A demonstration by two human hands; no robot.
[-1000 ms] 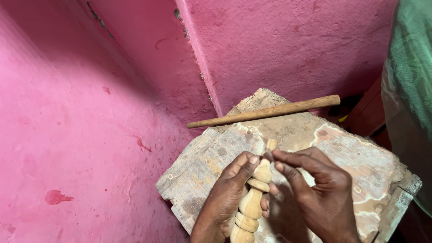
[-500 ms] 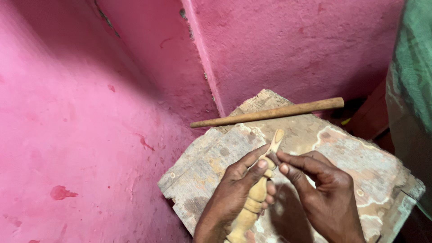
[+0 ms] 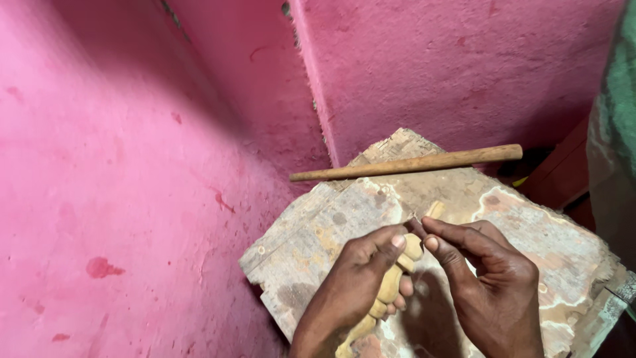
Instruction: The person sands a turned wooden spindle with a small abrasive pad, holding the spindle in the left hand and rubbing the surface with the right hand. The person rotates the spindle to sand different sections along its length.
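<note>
While the pink wall (image 3: 119, 199) fills the whole left side as it did a second ago, the work on the worn wooden board (image 3: 318, 225) has shifted a little. The left hand (image 3: 354, 282) is wrapped round the lower part of a pale turned wooden spindle (image 3: 391, 282), thumb laid along its upper beads. A second ago the spindle stood more squarely between the hands; now it leans with its thin tip (image 3: 435, 209) pointing towards the board's far edge, and more of that tip shows beyond the fingers. I take this as the piece being turned and re-seated in the grip so that a fresh spot comes under the fingers, not as any new step begun.

The right hand (image 3: 493, 292) is closed in a pinch, thumb and forefinger meeting the left thumb at the spindle's neck; something small and dark sits between the fingertips, too small to name. The spindle is light yellow-tan, ringed with rounded beads and grooves, bare and unpainted, held over the board's near edge.

Along the far edge lies a long plain wooden stick (image 3: 407, 164), unmoved. At the right, green cloth (image 3: 619, 113) hangs beside the board.
</note>
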